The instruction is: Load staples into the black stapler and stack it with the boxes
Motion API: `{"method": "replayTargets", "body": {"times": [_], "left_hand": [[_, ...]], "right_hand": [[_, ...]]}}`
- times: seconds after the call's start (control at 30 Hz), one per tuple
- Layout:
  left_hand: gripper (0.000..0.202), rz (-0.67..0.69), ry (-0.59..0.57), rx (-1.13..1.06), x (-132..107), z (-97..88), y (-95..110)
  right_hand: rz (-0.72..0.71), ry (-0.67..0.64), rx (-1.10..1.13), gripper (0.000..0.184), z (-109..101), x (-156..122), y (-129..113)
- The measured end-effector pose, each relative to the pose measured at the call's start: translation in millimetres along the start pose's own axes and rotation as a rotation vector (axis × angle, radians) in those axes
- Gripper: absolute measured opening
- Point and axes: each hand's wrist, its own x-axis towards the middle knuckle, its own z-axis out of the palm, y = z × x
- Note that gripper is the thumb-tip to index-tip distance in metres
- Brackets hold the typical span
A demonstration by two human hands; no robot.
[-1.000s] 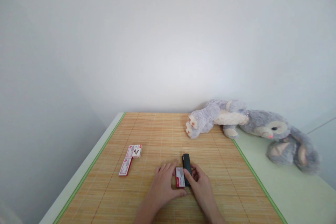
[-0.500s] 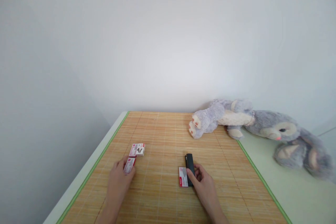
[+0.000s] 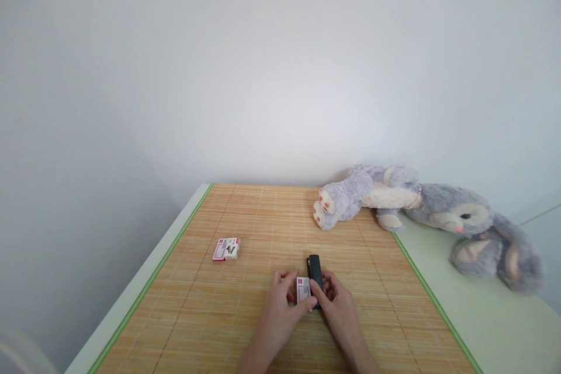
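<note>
Near the middle of the mat, my left hand (image 3: 281, 304) is closed round a small white and magenta staple box (image 3: 302, 290), thumb at its near edge and fingers at its far left. The box is right up against a black stapler (image 3: 315, 269). My right hand (image 3: 336, 304) grips that stapler from the right side, its thumb lying across the top. The stapler lies lengthwise, pointing away from me, and its near end is partly covered by my fingers. The red and white packet beside the stapler is now mostly hidden by my left hand and the box.
Further left on the bamboo mat (image 3: 263, 216) lie small white, magenta and red boxes (image 3: 227, 249) side by side. A grey plush rabbit (image 3: 394, 196) stretches along the back right, over the mat's edge and the pale tabletop (image 3: 495, 315). A white wall (image 3: 280, 70) rises behind.
My left hand has carried one staple box from beside the other boxes at left over to the stapler. My right hand has kept its hold on the stapler.
</note>
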Motion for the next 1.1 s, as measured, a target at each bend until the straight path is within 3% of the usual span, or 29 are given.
{"method": "replayTargets", "body": {"times": [0.1,0.17,0.3,0.37,0.43,0.5,0.57,0.67,0.73,0.8,0.9,1.1], "left_hand": [[0.103,0.116,-0.106,0.115,1.5,-16.2,-1.8],[0.104,0.216,-0.151,0.219,6.0,-22.5,0.3],[0.061,0.293,-0.159,0.352,17.7,-18.7,9.9],[0.05,0.296,-0.142,0.376,20.0,-12.6,12.2],[0.063,0.305,-0.147,0.374,18.6,-9.1,10.4],[0.09,0.33,-0.124,0.381,15.8,-13.1,4.8],[0.096,0.344,-0.004,0.425,16.0,-29.1,-4.1],[0.052,0.265,0.283,0.499,27.4,-76.6,-22.0],[0.05,0.161,0.451,0.53,40.0,-115.7,-36.1],[0.058,0.069,0.544,0.566,51.0,-150.0,-50.7],[0.068,-0.027,0.523,0.631,57.1,-178.4,-71.0],[0.065,-0.118,0.379,0.739,43.6,-186.7,-93.4]], "right_hand": [[0.008,0.01,-0.009,0.05,-0.6,-0.7,-2.2],[0.002,0.02,-0.01,0.05,-1.2,-1.1,-4.4],[-0.019,0.032,0.016,0.051,-2.5,-1.8,-9.4],[-0.019,0.035,0.017,0.051,-2.7,-1.9,-11.1],[-0.011,0.039,0.02,0.053,-2.7,-1.9,-11.8],[-0.007,0.039,0.03,0.053,-2.7,-2.1,-11.7],[-0.008,0.036,0.038,0.053,-3.0,-2.5,-11.3],[-0.012,0.039,0.035,0.053,-3.4,-3.2,-9.9],[-0.008,0.042,0.021,0.052,-3.2,-3.0,-8.1],[-0.003,0.038,0.011,0.052,-2.6,-2.2,-5.9],[-0.003,0.021,0.016,0.051,-1.9,-0.9,-3.5],[-0.002,0.019,0.019,0.047,-2.2,-0.6,-4.3]]}}
